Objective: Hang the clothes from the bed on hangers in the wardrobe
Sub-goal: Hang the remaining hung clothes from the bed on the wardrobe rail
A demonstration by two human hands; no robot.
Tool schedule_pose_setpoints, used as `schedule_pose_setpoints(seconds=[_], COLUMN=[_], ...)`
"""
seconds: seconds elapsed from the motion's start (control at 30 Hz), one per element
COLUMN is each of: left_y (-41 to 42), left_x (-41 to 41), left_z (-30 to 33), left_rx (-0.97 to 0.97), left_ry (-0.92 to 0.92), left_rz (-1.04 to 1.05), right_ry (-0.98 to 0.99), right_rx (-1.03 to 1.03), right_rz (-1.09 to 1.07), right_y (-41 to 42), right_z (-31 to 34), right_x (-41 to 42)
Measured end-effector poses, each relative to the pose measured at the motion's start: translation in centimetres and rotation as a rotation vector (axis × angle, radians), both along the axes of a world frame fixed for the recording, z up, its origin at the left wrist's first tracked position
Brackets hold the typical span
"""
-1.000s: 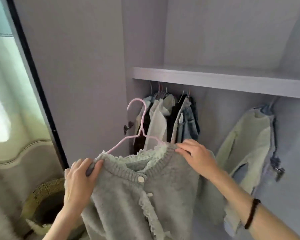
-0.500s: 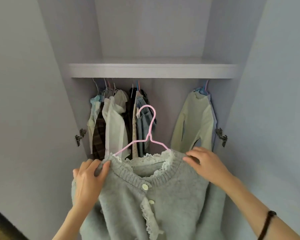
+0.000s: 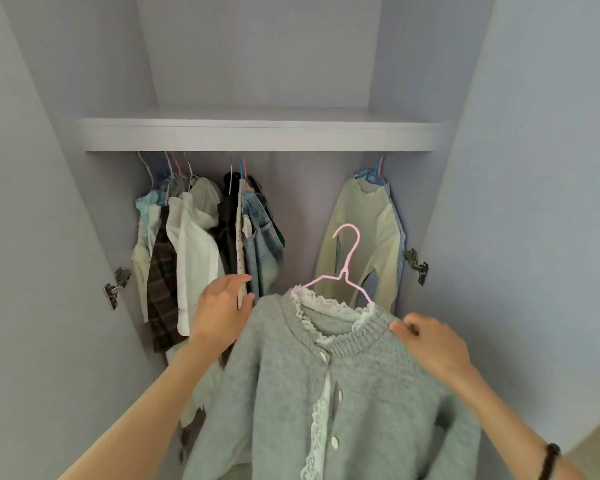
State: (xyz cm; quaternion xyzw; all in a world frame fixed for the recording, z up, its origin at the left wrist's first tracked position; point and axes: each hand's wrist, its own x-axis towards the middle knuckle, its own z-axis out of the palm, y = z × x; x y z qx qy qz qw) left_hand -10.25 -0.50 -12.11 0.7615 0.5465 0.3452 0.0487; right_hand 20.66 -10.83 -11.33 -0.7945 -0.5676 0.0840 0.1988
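The right hand (image 3: 430,344) gripped the cardigan (image 3: 326,393) at its shoulder, fingers curled over the knit at the end of the hanger (image 3: 343,268). The left hand (image 3: 222,310) was off the cardigan, just beside its other shoulder, with relaxed fingers reaching toward the hanging clothes (image 3: 201,251); its fingertips touched or nearly touched a spotted strip of cloth there, and I could not tell whether they pinched it. A black band (image 3: 548,462) circled the right wrist.

The cardigan, grey with white buttons and a lace-trimmed collar, hung on the pink hanger between the two hands, held up in front of the open wardrobe (image 3: 291,64), and its hook stood free, above the right hand and not on any rail. The sleeves drooped below both forearms.

Beyond the left hand hung a packed group of garments: a pale top, a dark plaid piece, a white shirt, something black and denim. Beyond the right hand, behind the pink hook, a cream sweater (image 3: 361,244) hung alone near the wardrobe's right wall, with a blue garment behind it. Above all the clothes ran a shelf (image 3: 257,133). Metal hinges showed far out on each side, one (image 3: 115,285) left of the left hand, one (image 3: 417,265) above the right hand.
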Motion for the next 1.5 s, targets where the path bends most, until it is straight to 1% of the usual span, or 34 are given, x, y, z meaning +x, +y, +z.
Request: schedule_pose_setpoints(seconds=[0.1, 0.17, 0.27, 0.37, 0.47, 0.6, 0.7, 0.8, 0.97, 1.17, 1.33, 1.5], left_y=[2.2, 3.9, 6.5, 9.8, 13.6, 19.1, 23.1, 25.8, 27.6, 28.5, 28.6, 28.3], left_x=[0.5, 0.8, 1.5, 3.0, 4.8, 7.1, 7.7, 7.1, 6.4, 6.7, 6.9, 7.0], left_z=[1.7, 2.7, 4.6, 7.4, 10.7, 14.5, 15.8, 15.6, 15.1, 14.8, 14.8, 14.9], left_rx=[0.153, 0.220, 0.285, 0.391, 0.537, 0.638, 0.665, 0.688, 0.855, 0.936, 0.952, 0.918], left_ry=[0.037, 0.065, 0.125, 0.181, 0.256, 0.333, 0.358, 0.367, 0.294, 0.237, 0.222, 0.198], left_rz=[-0.069, -0.095, -0.096, -0.102, -0.088, -0.020, 0.049, 0.096, 0.125, 0.131, 0.148, 0.140], right_ry=[0.144, 0.243, 0.323, 0.408, 0.399, 0.545, 0.522, 0.504, 0.442, 0.413, 0.420, 0.324], right_rx=[-0.078, -0.064, -0.028, 0.057, 0.144, 0.268, 0.327, 0.367, 0.326, 0.206, 0.224, 0.220], right_rz=[-0.116, -0.165, -0.196, -0.210, -0.226, -0.249, -0.276, -0.305, -0.345, -0.376, -0.479, -0.546], right_y=[1.4, 3.0, 6.7, 11.6, 17.3, 25.2, 30.7, 35.1, 39.8, 41.6, 41.3, 40.6], right_z=[-0.4, -0.7, -0.8, -0.5, 0.6, 3.2, 4.8, 5.7, 5.8, 3.8, 4.6, 5.2], right_x=[0.0, -0.2, -0.8, -1.2, -0.9, 0.6, 1.9, 3.0, 3.8, 4.6, 6.5, 8.0])
